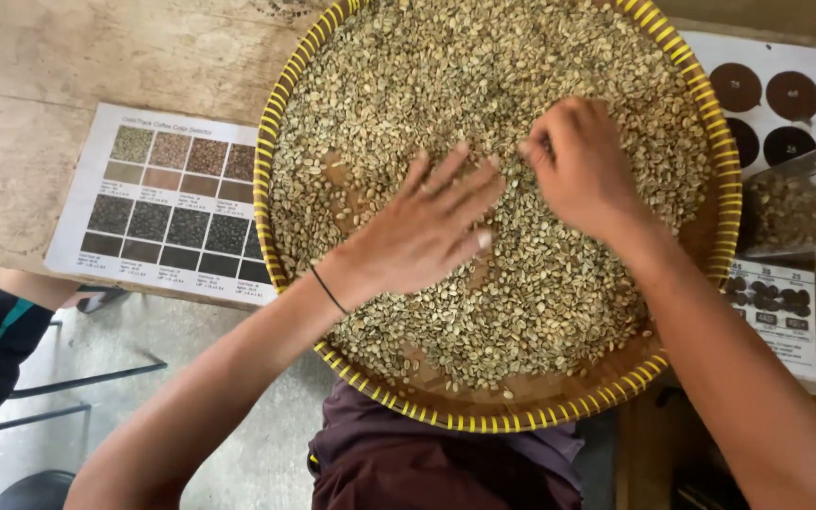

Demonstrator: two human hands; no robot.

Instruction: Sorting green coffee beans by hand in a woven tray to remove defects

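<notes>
Mid-frame, your left hand (427, 227) lies spread flat on the green coffee beans (484, 85) in the woven tray (484, 420) while your right hand (578, 165) pinches some beans, sorting underway.

Pale green-tan beans (521, 283) fill a brown woven tray (616, 378) — its rim striped yellow and dark.

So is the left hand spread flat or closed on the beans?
Spread flat: the left hand lies palm down, fingers apart, on the beans in the tray.
</notes>
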